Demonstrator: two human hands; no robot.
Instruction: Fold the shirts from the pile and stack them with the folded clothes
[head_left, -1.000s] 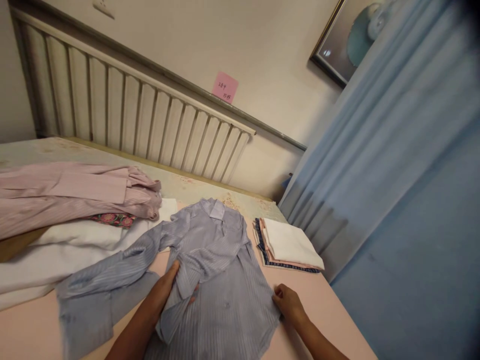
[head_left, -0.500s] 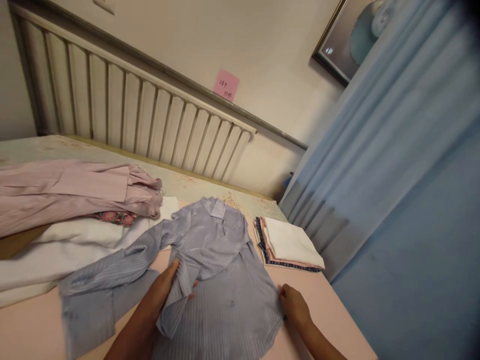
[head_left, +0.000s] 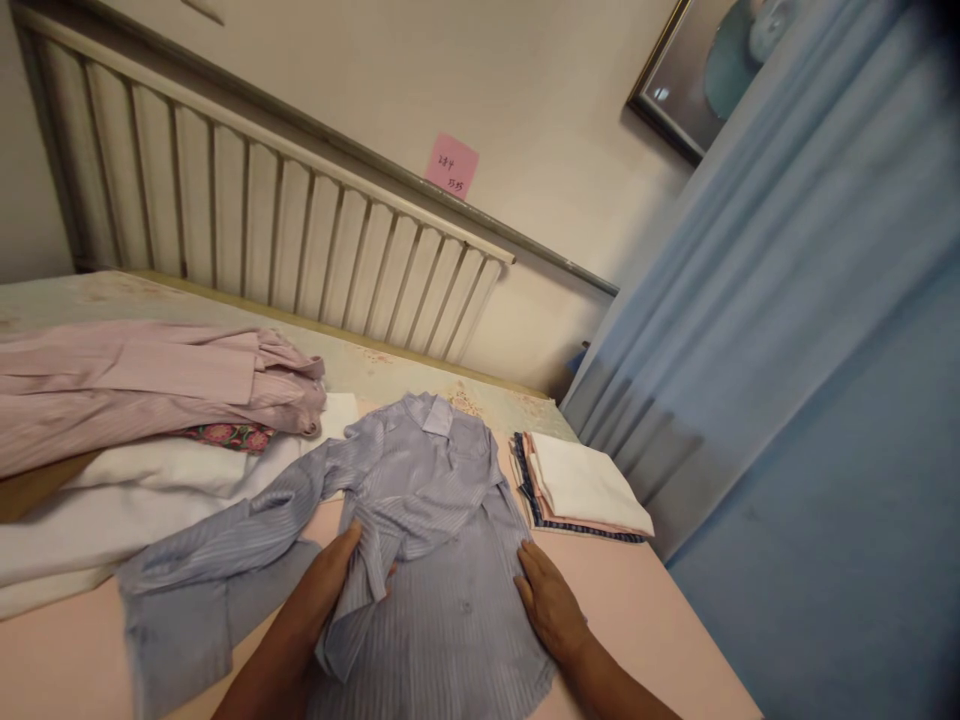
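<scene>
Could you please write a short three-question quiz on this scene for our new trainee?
1. Which garment are the left hand and the right hand both touching?
2. Fill in the colour: the top piece of the folded stack is ____.
3. True or false: the pink garment lies higher than the loose white cloth.

Key: 1. The striped shirt; 2. white; 3. true.

the shirt (head_left: 457, 590) lies between a heap of clothes (head_left: 150, 370) on its left and a folded stack (head_left: 589, 485) on its right. behind them runs the radiator (head_left: 281, 235); the curtain (head_left: 810, 300) hangs far right.
</scene>
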